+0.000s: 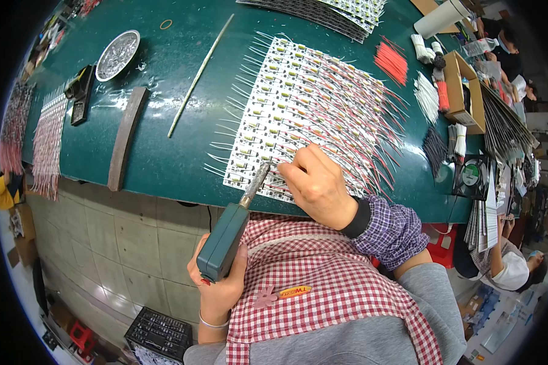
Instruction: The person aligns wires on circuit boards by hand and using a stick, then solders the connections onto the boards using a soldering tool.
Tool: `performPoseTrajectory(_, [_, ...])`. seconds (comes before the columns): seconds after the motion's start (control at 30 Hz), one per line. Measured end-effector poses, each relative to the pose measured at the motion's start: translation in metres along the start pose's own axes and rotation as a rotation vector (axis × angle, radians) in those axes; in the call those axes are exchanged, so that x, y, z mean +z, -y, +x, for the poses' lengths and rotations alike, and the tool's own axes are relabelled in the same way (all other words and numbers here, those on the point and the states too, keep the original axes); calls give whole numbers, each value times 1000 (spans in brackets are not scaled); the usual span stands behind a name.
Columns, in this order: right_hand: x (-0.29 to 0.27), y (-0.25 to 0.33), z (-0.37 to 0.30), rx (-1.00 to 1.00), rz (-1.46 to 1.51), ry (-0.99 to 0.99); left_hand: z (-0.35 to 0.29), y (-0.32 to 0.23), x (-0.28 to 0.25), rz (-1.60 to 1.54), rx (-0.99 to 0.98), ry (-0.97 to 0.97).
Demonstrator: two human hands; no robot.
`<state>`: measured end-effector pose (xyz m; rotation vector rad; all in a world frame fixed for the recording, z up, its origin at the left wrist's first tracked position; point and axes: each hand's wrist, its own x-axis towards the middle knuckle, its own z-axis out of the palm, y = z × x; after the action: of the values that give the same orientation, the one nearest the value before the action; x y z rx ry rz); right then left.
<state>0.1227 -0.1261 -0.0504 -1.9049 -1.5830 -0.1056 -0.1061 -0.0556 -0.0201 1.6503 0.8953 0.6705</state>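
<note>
My left hand is wrapped round the handle of a green soldering gun. Its metal tip points up and away, meeting the white circuit board panel near its front edge. Just right of the tip, my right hand rests over the panel with thumb and forefinger pinched; what lies between them is too small to make out. Rows of small components cover the panel. Thin white wires stick out on its left side, and many red and white wires spread over its right part.
Left on the green table are a silver bowl, a black stand, a dark bar and a thin rod. To the right lie red wires, white wires, a cardboard box and a fan. Other people sit at far right.
</note>
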Motion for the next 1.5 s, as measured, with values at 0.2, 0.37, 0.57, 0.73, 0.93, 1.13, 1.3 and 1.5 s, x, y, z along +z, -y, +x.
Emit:
performPoseTrajectory(0.2, [0, 1, -1, 0, -1, 6, -1, -2, -5, 40, -41, 39])
performPoseTrajectory(0.37, [0, 1, -1, 2, -5, 10, -12, -2, -11, 91, -131, -3])
performPoseTrajectory(0.57, [0, 1, -2, -4, -24, 12, -18, -1, -10, 41, -152, -80])
performPoseTrajectory(0.73, [2, 0, -1, 1, -8, -35, -17, -4, -10, 12, -141, -75])
performPoseTrajectory(0.93, [-1, 4, 0, 21, 18, -54, -20, -4, -13, 46, -133, -52])
performPoseTrajectory(1.13, [-1, 13, -8, -17, 67, -66, -25, -2, -14, 43, -154, -82])
performPoseTrajectory(1.3, [5, 14, -11, -6, 62, -55, -27, 3, -14, 13, -92, -75])
performPoseTrajectory(1.5, [5, 14, -11, -1, 60, -53, -22, 3, -11, -12, -63, -21])
